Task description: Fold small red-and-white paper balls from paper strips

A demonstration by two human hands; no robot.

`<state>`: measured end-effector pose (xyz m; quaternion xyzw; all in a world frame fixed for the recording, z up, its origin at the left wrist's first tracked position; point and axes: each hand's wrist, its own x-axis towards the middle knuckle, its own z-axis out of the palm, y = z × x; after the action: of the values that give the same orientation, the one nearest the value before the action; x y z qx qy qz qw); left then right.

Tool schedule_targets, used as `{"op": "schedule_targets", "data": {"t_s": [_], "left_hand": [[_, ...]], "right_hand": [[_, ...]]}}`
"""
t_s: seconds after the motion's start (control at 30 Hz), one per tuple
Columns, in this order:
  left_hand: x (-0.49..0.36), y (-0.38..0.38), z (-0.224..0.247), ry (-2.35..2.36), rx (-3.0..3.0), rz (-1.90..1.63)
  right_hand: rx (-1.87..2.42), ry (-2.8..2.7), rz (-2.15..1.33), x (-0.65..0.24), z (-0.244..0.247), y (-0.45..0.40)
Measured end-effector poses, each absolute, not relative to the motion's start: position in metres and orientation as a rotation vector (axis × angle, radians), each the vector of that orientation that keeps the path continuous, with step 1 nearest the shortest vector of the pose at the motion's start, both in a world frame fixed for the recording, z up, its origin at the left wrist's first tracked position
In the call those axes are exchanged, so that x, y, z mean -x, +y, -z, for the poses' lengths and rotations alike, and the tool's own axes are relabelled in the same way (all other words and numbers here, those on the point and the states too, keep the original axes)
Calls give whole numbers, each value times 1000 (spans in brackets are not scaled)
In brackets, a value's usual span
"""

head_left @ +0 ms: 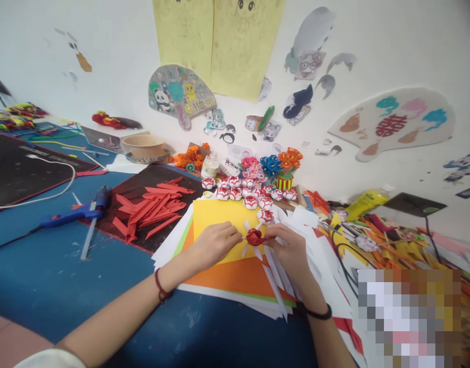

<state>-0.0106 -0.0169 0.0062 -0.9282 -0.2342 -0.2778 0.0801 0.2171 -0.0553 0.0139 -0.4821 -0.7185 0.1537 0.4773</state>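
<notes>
A small folded paper flower (254,236), red in the middle with white paper strips sticking out around it, is between my two hands above a yellow sheet of paper (207,212). From the left, my left hand (220,244) pinches a thin white end at the flower's side. On the other side, the fingers of my right hand (290,251) are closed on its red right edge. Just beyond stand several finished red-and-white paper flowers (250,202). Loose white paper strips (276,286) lie under my right hand.
Left of the paper stack lie folded red paper strips (150,207) on a black mat and a blue hot glue gun (92,207). A beige bowl (144,146), a flower pot (284,182) and a yellow bottle (367,203) stand or lie near the wall. Paper scraps (396,235) clutter the right.
</notes>
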Motion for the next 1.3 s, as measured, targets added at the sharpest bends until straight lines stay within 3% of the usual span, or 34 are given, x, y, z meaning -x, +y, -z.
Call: {"op": "schedule_targets", "data": {"t_s": [0.27, 0.87, 1.3], "left_hand": [[5, -27, -3, -847, 2498, 965], [1, -33, 0, -654, 2483, 733], [1, -38, -6, -541, 2500, 808]], "right_hand": [[1359, -1562, -236, -208, -25, -63], [1409, -1550, -422, -185, -17, -65], [1313, -1533, -702, -193, -18, -61]]}}
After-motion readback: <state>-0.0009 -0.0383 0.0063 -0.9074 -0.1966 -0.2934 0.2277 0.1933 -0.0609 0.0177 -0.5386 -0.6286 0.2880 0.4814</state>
